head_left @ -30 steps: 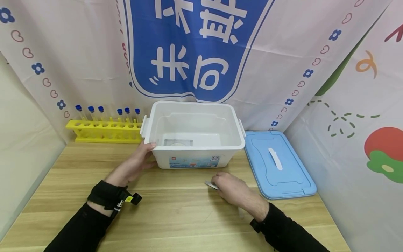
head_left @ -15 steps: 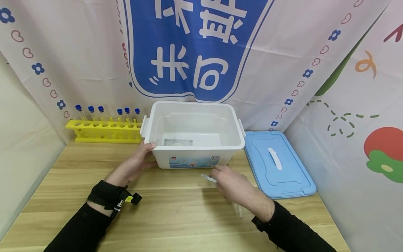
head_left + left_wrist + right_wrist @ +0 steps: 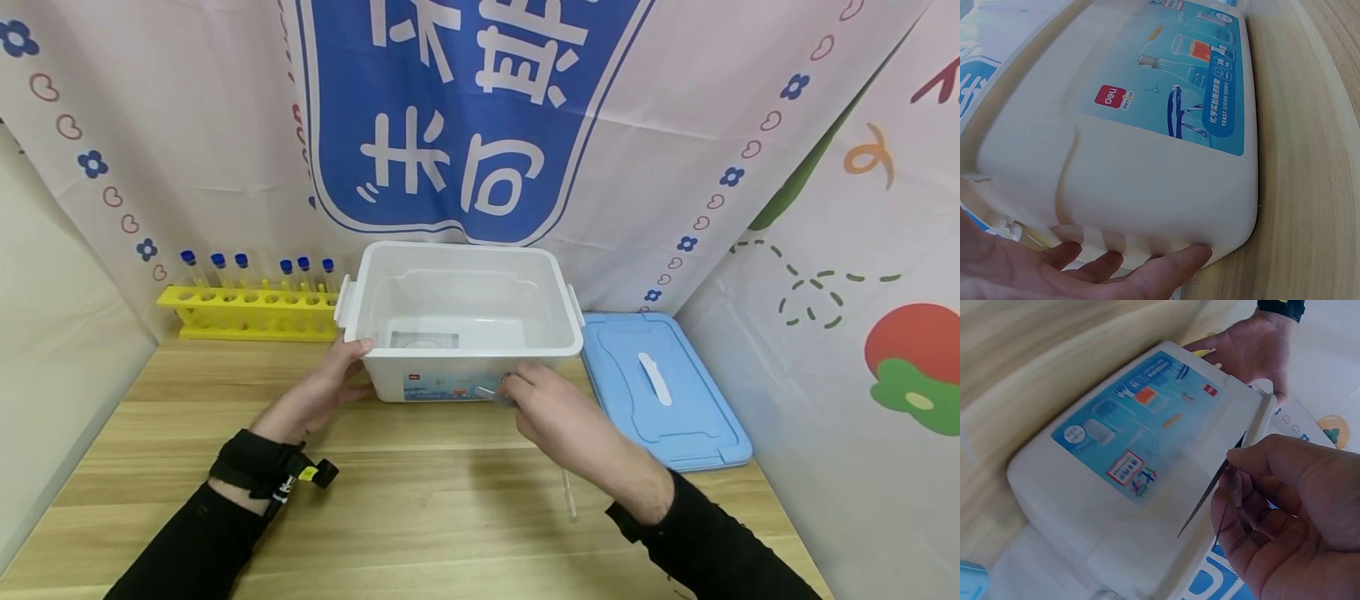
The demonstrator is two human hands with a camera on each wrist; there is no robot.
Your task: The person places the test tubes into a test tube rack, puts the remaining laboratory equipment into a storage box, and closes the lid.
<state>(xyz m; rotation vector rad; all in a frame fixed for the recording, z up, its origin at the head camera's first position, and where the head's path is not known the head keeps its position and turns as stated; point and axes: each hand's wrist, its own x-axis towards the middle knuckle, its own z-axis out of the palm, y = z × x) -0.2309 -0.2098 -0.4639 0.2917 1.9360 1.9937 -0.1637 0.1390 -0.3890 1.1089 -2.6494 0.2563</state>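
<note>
My right hand (image 3: 558, 417) pinches metal tweezers (image 3: 1205, 495) in front of the white plastic box (image 3: 450, 352). In the right wrist view their thin pointed arms reach past my fingertips, overlapping the box's wall below its rim. Only their blunt end shows in the head view, pointing left across the blue label (image 3: 1166, 81). At the box's left end rests my left hand (image 3: 330, 383), thumb on the rim's corner. In the left wrist view, its outstretched fingers (image 3: 1166, 272) touch the side wall. The box stands upright without a lid.
A thin clear glass rod or tube (image 3: 570, 497) lies on the wooden table (image 3: 390, 517) below my right wrist. A yellow rack (image 3: 247, 315) of blue-capped test tubes stands at back left. The blue lid (image 3: 663, 392) lies to the box's right.
My right hand has risen forward from the table to the box's front, carrying the tweezers. More of the clear rod shows below its wrist. My left hand stays on the box.
</note>
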